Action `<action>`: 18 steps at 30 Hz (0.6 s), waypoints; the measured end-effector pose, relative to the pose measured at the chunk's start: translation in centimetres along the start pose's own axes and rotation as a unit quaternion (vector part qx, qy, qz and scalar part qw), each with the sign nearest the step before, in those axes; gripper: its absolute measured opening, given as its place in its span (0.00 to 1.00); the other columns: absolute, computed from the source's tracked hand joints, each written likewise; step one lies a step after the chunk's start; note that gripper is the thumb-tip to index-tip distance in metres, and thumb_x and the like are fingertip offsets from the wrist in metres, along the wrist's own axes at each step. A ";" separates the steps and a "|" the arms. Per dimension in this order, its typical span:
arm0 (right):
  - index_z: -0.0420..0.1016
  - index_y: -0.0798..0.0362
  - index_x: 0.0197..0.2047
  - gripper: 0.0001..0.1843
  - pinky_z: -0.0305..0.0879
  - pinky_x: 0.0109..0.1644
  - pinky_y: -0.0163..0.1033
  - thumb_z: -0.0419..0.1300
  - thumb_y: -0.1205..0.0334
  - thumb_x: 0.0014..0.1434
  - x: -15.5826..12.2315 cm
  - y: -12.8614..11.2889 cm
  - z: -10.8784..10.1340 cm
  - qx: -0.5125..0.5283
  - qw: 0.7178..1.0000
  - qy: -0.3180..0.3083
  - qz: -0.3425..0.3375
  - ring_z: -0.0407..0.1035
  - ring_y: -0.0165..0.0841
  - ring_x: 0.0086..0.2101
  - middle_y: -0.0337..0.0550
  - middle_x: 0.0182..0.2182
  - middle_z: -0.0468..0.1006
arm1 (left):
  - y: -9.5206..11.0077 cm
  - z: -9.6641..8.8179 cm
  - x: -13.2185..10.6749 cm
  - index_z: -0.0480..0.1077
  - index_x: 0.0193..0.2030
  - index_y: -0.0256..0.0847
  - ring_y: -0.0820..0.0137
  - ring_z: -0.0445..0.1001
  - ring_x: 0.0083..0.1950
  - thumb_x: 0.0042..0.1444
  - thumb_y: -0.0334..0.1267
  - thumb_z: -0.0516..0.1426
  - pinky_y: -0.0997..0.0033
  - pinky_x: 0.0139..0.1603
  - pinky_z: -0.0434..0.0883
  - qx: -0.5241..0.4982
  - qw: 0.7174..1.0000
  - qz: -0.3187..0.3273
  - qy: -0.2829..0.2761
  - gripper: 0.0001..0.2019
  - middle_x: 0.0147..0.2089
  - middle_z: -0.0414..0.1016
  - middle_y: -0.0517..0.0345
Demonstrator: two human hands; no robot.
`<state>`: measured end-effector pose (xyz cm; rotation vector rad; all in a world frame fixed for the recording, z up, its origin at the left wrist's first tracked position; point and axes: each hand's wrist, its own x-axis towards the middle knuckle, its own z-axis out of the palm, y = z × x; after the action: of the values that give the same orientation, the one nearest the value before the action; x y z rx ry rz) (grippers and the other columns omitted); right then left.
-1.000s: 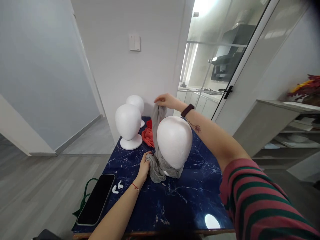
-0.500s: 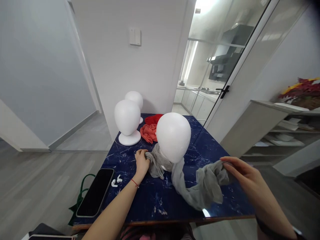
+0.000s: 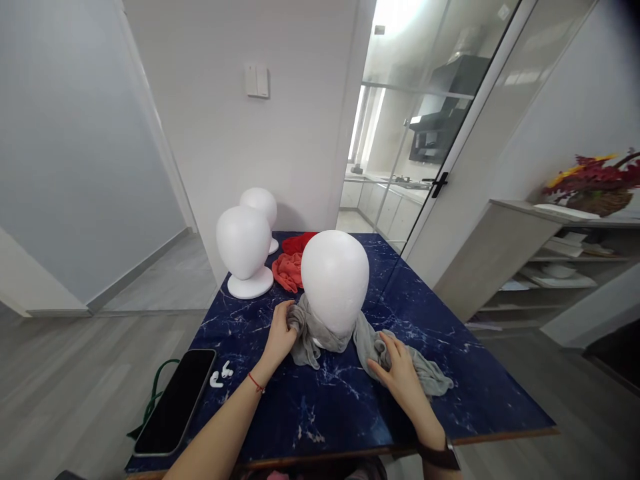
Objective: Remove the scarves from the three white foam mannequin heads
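With my left hand [image 3: 280, 337] and right hand [image 3: 397, 373] both clenching the grey scarf [image 3: 325, 333], a tug could topple the near foam head [image 3: 334, 280].

Blue marble table [image 3: 345, 413]: foam heads [image 3: 335, 281], scarves [image 3: 320, 330], phone [image 3: 175, 401], earbuds [image 3: 221, 376]

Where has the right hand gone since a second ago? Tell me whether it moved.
Yes. The right hand came down from behind the near foam head, round its right side, to the table, gripping the grey scarf.
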<state>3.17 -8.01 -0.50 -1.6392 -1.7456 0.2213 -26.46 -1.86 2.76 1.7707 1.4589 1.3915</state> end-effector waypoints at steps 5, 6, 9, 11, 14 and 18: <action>0.68 0.50 0.51 0.18 0.63 0.50 0.47 0.51 0.55 0.59 0.5 0.8 0.6 -0.063 0.998 -0.025 -0.006 0.66 0.42 0.46 0.49 0.43 0.71 | 0.9 -0.3 -0.2 0.60 0.54 0.38 0.63 0.66 0.56 0.42 0.21 0.47 0.55 0.59 0.62 -0.015 1.000 -0.011 -0.024 0.29 0.54 0.67 0.48; 0.69 0.51 0.49 0.17 0.63 0.48 0.46 0.49 0.56 0.60 0.6 0.9 0.6 -0.067 0.997 -0.035 -0.007 0.67 0.41 0.44 0.48 0.42 0.71 | 1.1 -0.4 -0.2 0.60 0.54 0.38 0.64 0.66 0.56 0.42 0.21 0.47 0.56 0.59 0.62 -0.023 0.999 -0.016 -0.030 0.29 0.54 0.67 0.48; 0.71 0.51 0.45 0.15 0.63 0.47 0.44 0.47 0.58 0.61 1.0 1.1 0.7 -0.080 0.995 -0.051 -0.015 0.67 0.39 0.41 0.48 0.40 0.72 | 1.7 -0.8 -0.2 0.61 0.53 0.39 0.65 0.68 0.54 0.43 0.22 0.46 0.58 0.58 0.62 -0.041 0.997 -0.024 -0.055 0.28 0.52 0.70 0.51; 0.71 0.50 0.45 0.15 0.63 0.46 0.43 0.47 0.58 0.61 1.1 1.2 0.7 -0.091 0.995 -0.045 -0.020 0.68 0.39 0.41 0.48 0.39 0.72 | 2.0 -1.0 -0.2 0.62 0.53 0.40 0.66 0.67 0.54 0.43 0.22 0.46 0.58 0.58 0.62 -0.031 0.996 -0.009 -0.078 0.28 0.52 0.70 0.52; 0.70 0.50 0.46 0.15 0.64 0.45 0.43 0.47 0.58 0.61 1.1 1.2 0.8 -0.108 0.993 -0.032 -0.023 0.68 0.39 0.40 0.47 0.40 0.72 | 2.3 -0.9 -0.4 0.63 0.54 0.41 0.65 0.64 0.56 0.40 0.21 0.46 0.58 0.60 0.59 0.033 0.992 0.042 -0.118 0.31 0.54 0.67 0.51; 0.70 0.51 0.46 0.16 0.64 0.46 0.44 0.47 0.57 0.61 0.9 1.0 0.9 -0.119 0.992 -0.031 -0.024 0.68 0.40 0.41 0.48 0.40 0.72 | 2.2 -0.6 -1.0 0.65 0.52 0.40 0.62 0.60 0.56 0.36 0.21 0.48 0.59 0.60 0.59 0.154 0.975 0.067 -0.143 0.31 0.54 0.62 0.50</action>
<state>3.48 -6.71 -1.44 -1.7710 -1.9168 0.0415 -25.95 -3.61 4.41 2.1922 1.4781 0.9542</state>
